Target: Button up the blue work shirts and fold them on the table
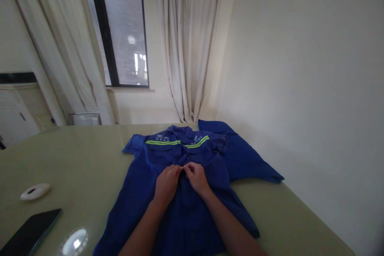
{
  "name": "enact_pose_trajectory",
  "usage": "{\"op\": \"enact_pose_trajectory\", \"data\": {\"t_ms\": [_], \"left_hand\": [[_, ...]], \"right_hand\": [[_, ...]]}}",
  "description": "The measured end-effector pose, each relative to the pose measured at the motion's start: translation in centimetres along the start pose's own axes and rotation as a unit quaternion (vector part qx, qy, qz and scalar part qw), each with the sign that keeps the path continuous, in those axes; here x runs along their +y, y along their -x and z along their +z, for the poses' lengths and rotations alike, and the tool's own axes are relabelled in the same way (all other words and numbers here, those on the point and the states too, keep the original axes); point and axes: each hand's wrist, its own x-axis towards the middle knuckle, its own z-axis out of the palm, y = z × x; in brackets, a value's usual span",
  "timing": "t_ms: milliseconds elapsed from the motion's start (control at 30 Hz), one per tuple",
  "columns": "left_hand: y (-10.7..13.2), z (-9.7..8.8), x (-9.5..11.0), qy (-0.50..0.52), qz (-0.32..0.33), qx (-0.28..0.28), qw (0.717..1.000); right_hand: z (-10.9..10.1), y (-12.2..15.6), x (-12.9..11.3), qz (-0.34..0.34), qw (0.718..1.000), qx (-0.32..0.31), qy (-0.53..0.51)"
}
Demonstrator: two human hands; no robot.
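A dark blue short-sleeved work shirt point(138, 192) lies spread on the table, its collar at the far side. Yellow-green stripes and pale lettering run across its chest. My left hand point(168, 182) and my right hand point(195, 176) meet at the middle of the shirt's front, just below the chest. Both have their fingers pinched together on the front edge of the cloth. Whether a button lies between the fingertips is hidden. Another blue garment point(249, 156), folded, lies partly beneath the shirt at the right.
The greenish table point(99, 156) meets the wall point(300, 88) on the right. On its left are a dark tablet or phone point(31, 232) and a white oval device point(35, 192). A round light reflection shines nearby. Curtains point(192, 40) and a window point(124, 28) stand behind.
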Motion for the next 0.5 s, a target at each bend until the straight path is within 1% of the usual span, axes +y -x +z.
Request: {"op": "enact_pose_trajectory", "data": {"t_ms": [67, 133, 167, 233, 267, 333, 400, 433, 500], "left_hand": [[0.4, -0.1, -0.2, 0.028, 0.006, -0.002, 1.000], [1.6, -0.6, -0.4, 0.038, 0.029, 0.001, 0.999], [2.5, -1.0, -0.6, 0.029, 0.040, 0.000, 0.999], [5.1, -2.2, -1.2, -0.015, 0.047, -0.009, 0.999], [6.7, -2.9, -1.8, -0.045, 0.038, -0.012, 0.998], [9.8, -4.2, -3.3, -0.104, -0.009, -0.009, 0.994], [12.6, -5.2, -5.1, -0.143, -0.049, -0.015, 0.988], [13.6, -5.5, -6.1, -0.147, -0.055, -0.027, 0.987], [15.2, -6.0, -7.6, -0.128, -0.063, -0.067, 0.987]], "right_hand": [[0.0, 0.4, -0.3, -0.019, 1.000, 0.020, 0.013], [-0.5, 1.2, -0.8, -0.043, 0.997, 0.042, 0.044], [-0.9, 1.8, -1.0, -0.054, 0.995, 0.045, 0.069], [-2.3, 3.6, -1.5, -0.078, 0.987, 0.023, 0.140], [-3.2, 4.7, -1.7, -0.094, 0.978, 0.007, 0.187], [-5.3, 7.1, -1.8, -0.132, 0.946, -0.020, 0.296], [-7.4, 9.3, -1.4, -0.145, 0.909, -0.012, 0.390], [-8.3, 10.3, -1.0, -0.140, 0.896, -0.001, 0.422], [-9.9, 12.1, 0.3, -0.127, 0.879, 0.019, 0.459]]}}
